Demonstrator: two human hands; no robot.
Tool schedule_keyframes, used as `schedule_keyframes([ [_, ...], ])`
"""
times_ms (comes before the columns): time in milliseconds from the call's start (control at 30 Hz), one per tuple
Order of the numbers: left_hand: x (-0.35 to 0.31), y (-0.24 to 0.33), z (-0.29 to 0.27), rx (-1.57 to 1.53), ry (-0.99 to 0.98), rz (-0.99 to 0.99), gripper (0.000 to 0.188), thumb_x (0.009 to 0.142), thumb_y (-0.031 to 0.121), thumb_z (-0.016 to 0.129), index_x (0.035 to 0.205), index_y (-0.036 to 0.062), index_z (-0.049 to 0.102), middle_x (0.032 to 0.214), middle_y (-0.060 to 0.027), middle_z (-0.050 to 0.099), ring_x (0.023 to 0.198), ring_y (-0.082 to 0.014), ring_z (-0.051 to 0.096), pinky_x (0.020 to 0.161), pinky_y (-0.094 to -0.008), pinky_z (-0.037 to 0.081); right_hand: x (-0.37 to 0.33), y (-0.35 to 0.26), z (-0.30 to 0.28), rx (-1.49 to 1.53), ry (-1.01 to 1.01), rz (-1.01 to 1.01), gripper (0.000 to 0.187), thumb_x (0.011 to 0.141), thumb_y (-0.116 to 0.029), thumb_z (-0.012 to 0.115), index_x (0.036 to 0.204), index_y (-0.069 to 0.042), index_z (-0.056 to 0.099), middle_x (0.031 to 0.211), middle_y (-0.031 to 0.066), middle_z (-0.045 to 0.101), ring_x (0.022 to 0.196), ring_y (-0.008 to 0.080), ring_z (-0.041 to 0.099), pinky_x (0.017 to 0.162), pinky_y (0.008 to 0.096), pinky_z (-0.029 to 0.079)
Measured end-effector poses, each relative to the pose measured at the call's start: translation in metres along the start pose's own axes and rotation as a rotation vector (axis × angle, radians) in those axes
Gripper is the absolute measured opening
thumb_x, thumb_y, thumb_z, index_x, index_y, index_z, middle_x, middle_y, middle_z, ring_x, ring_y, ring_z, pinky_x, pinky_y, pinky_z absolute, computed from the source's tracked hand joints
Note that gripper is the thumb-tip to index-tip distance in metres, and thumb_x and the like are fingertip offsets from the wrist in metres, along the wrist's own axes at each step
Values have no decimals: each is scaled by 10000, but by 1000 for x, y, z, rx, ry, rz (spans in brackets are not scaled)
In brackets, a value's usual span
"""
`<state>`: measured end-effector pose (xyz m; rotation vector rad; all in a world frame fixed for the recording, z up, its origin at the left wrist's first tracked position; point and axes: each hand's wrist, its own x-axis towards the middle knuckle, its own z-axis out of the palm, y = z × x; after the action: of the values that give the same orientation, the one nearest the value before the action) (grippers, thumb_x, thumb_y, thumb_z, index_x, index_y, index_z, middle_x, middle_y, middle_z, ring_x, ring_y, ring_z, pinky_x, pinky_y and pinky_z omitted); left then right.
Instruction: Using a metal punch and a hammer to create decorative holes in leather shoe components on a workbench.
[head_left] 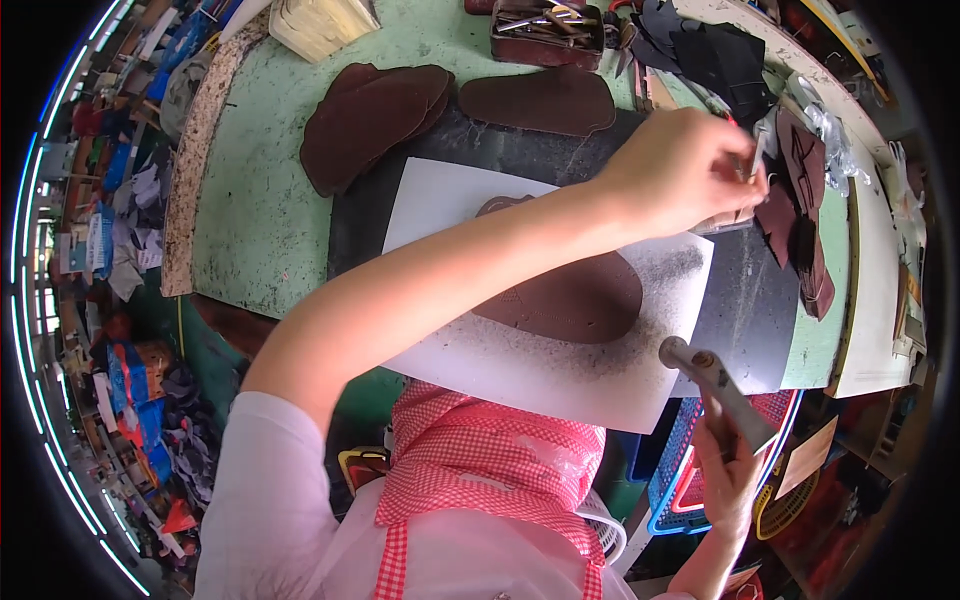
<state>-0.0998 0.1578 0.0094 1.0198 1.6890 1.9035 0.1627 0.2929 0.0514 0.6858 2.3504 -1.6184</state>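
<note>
My left arm reaches across the work from the lower left. At the far right of the mat my left hand (690,170) is closed, its fingertips pinching a slim metal tool (756,155) whose tip I cannot make out. My right hand (728,478) grips a hammer (718,378) at the lower right, round face pointing toward the sheet and wedge end toward me. Under my left forearm a brown leather piece (580,305), with rows of small marks, lies on a white sheet (500,370) strewn with dark specks. My forearm hides part of the leather.
The sheet rests on a dark mat (745,320) on a green table (250,230). Brown leather pieces (375,115) and another cut piece (540,100) lie beyond. A tool box (547,35) stands at the back, and dark scraps (720,65) at right. Below the edge hang plastic baskets (675,470).
</note>
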Motion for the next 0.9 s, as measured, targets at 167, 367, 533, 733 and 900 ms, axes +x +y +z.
schedule_keyframes([
  [167,-64,34,-27,-269,-70,-428,194,900,127,646,1051,7,629,944,-96,688,804,-142,678,678,-263,579,-1,0,2,-28,-18,32,403,844,8,604,1244,-14,563,804,14,590,654,74,508,562,235,394],
  [367,-106,28,-10,-165,-59,-457,115,879,35,646,985,-8,643,944,-62,688,880,-103,655,760,-237,543,3,3,0,-148,48,-137,334,849,35,596,1182,13,602,824,15,588,669,55,467,577,221,373],
  [533,-116,23,1,65,21,-377,122,868,5,648,990,-2,641,915,-58,689,871,-95,658,801,-242,544,0,-4,-14,-94,91,-131,300,861,32,590,1159,42,565,859,32,556,697,72,480,590,220,386],
  [733,-125,14,5,69,51,-294,131,862,38,664,990,18,650,904,-62,694,833,-92,671,748,-234,549,2,-23,-19,-20,114,-498,362,949,-151,569,1247,28,468,731,39,539,507,18,359,437,167,244],
  [900,-120,29,13,455,-16,-174,175,820,120,712,980,68,666,872,-53,691,767,-149,687,669,-242,541,-11,-20,-88,-47,-404,-133,222,911,-150,589,1056,19,593,759,70,592,674,117,575,600,248,465],
])
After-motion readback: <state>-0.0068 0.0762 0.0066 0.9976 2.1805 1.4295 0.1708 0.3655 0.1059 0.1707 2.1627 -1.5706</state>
